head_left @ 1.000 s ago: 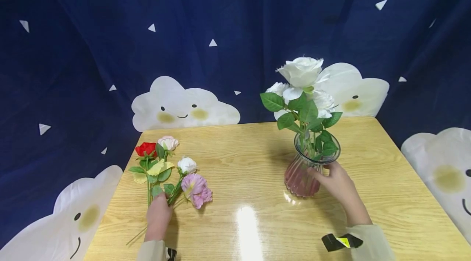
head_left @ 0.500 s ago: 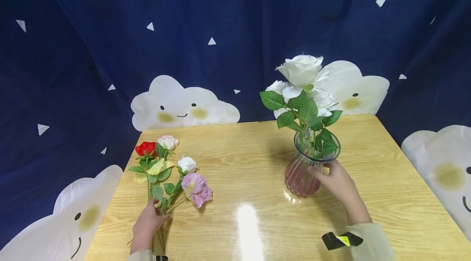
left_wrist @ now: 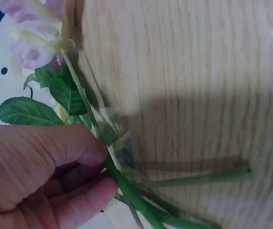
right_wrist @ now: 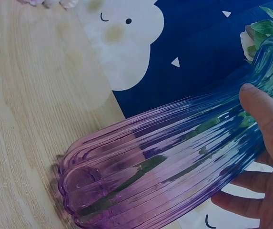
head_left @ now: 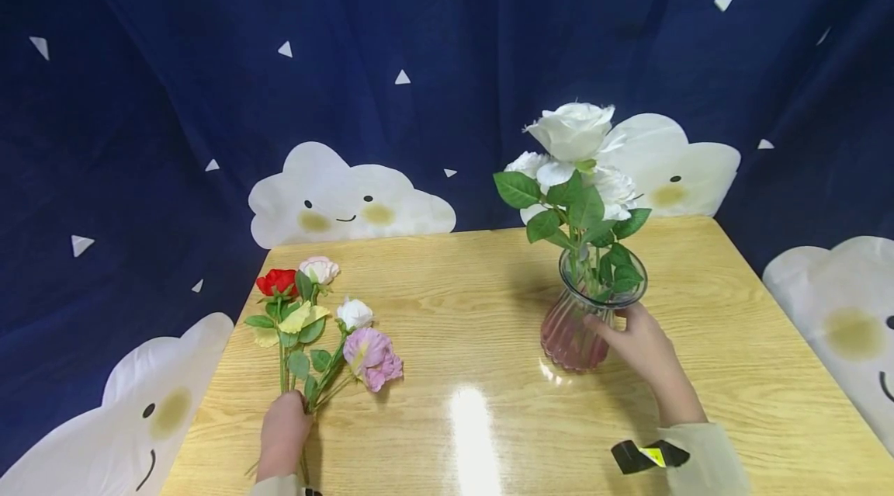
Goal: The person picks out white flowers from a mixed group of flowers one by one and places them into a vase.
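Observation:
My left hand (head_left: pixel 282 434) pinches green stems at the lower end of a loose group of artificial flowers lying on the table's left. In the left wrist view, thumb and fingertips meet at a thick green stem (left_wrist: pixel 131 193), with a purple flower (left_wrist: pixel 36 33) above. The group has a red rose (head_left: pixel 277 282), a pale pink rose (head_left: pixel 319 270), a yellow flower (head_left: pixel 304 317), a white rose (head_left: pixel 355 313) and the purple bloom. My right hand (head_left: pixel 646 348) grips the neck of a ribbed pink glass vase (head_left: pixel 569 333), which stands upright. Large white flowers (head_left: pixel 573 131) with green leaves fill it.
The wooden table (head_left: pixel 461 294) has a bright light reflection (head_left: pixel 473 434) near the front middle. Behind it hangs a dark blue curtain (head_left: pixel 391 15) with white triangles and smiling white clouds (head_left: pixel 345 205). Stem ends cross below the left hand.
My left hand slides down the stems toward the table's front edge, spreads around them, then closes on them again. The right hand and vase stay in place.

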The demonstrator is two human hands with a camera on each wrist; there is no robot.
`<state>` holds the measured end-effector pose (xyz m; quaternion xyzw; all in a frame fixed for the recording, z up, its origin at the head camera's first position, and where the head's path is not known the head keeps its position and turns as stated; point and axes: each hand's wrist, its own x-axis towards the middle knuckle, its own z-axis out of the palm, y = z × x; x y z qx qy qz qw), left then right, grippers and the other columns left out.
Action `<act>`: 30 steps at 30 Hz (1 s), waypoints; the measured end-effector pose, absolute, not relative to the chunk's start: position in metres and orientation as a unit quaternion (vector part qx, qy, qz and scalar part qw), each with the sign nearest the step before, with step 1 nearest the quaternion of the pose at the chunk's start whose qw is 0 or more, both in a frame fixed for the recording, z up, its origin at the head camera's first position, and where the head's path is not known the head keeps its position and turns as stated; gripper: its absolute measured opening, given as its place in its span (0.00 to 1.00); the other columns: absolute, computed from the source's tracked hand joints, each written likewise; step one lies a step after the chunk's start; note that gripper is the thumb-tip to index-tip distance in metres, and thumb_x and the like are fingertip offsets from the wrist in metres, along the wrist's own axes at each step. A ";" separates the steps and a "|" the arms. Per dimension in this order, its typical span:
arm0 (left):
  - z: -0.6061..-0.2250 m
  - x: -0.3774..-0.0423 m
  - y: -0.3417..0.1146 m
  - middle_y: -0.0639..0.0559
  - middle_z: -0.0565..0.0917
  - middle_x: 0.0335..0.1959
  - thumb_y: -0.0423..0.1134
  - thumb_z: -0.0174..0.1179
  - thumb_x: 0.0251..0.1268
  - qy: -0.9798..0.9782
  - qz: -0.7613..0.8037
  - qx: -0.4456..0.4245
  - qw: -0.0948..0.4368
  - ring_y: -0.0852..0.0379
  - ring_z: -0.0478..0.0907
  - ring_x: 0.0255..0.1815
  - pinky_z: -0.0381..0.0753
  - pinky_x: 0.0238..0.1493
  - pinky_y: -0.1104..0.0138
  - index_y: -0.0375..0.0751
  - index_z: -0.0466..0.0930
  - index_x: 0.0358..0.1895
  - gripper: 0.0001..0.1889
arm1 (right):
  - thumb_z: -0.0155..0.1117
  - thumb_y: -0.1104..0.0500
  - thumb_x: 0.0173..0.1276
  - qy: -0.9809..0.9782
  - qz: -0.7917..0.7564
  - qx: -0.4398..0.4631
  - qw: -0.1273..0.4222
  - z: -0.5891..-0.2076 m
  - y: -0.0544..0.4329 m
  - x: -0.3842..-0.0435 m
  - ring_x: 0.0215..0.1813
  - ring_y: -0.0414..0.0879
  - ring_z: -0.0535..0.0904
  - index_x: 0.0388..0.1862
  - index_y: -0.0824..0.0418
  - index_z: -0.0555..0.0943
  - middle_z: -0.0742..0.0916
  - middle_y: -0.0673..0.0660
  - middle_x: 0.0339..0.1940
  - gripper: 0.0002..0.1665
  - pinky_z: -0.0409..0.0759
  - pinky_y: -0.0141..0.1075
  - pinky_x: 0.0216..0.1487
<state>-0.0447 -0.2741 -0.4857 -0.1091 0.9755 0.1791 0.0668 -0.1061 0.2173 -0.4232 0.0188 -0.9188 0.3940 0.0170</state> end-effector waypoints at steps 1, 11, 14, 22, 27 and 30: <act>-0.485 -0.045 -0.273 0.46 0.71 0.17 0.26 0.60 0.45 0.976 0.177 -0.110 0.063 0.52 0.69 0.20 0.71 0.22 0.58 0.31 0.69 0.19 0.08 | 0.57 0.44 0.61 -0.919 0.394 0.020 0.018 -0.423 0.217 -0.106 0.53 0.67 0.68 0.64 0.67 0.58 0.70 0.73 0.57 0.42 0.67 0.60 0.47; -0.474 -0.050 -0.266 0.39 0.73 0.18 0.26 0.60 0.43 0.982 0.150 -0.113 0.025 0.42 0.74 0.21 0.72 0.21 0.53 0.29 0.68 0.19 0.08 | 0.58 0.45 0.61 -0.918 0.396 0.022 0.020 -0.421 0.217 -0.105 0.53 0.67 0.68 0.64 0.68 0.59 0.71 0.73 0.56 0.41 0.67 0.60 0.47; -0.471 -0.051 -0.265 0.37 0.73 0.20 0.26 0.60 0.43 0.983 0.143 -0.112 0.030 0.39 0.74 0.22 0.74 0.23 0.52 0.26 0.70 0.21 0.07 | 0.58 0.45 0.61 -0.918 0.397 0.022 0.021 -0.422 0.217 -0.105 0.53 0.67 0.68 0.63 0.69 0.59 0.71 0.73 0.56 0.41 0.67 0.60 0.47; -0.473 -0.055 -0.262 0.35 0.74 0.20 0.26 0.59 0.47 0.986 0.131 -0.098 0.015 0.38 0.75 0.22 0.75 0.23 0.51 0.26 0.73 0.23 0.06 | 0.58 0.44 0.60 -0.919 0.394 0.018 0.020 -0.425 0.218 -0.105 0.52 0.67 0.69 0.64 0.69 0.58 0.71 0.74 0.55 0.42 0.67 0.60 0.47; -0.461 -0.060 -0.257 0.39 0.74 0.17 0.25 0.60 0.47 0.988 0.136 -0.068 -0.034 0.42 0.75 0.20 0.74 0.21 0.54 0.27 0.73 0.21 0.05 | 0.58 0.44 0.60 -0.919 0.394 0.019 0.021 -0.425 0.218 -0.105 0.53 0.67 0.69 0.63 0.70 0.59 0.71 0.74 0.55 0.42 0.67 0.60 0.48; -0.450 -0.067 -0.252 0.44 0.72 0.15 0.24 0.58 0.47 0.985 0.149 -0.055 -0.066 0.49 0.70 0.18 0.71 0.19 0.57 0.31 0.70 0.17 0.08 | 0.58 0.44 0.60 -0.918 0.395 0.019 0.021 -0.425 0.218 -0.105 0.53 0.67 0.69 0.63 0.69 0.58 0.71 0.74 0.55 0.42 0.67 0.60 0.48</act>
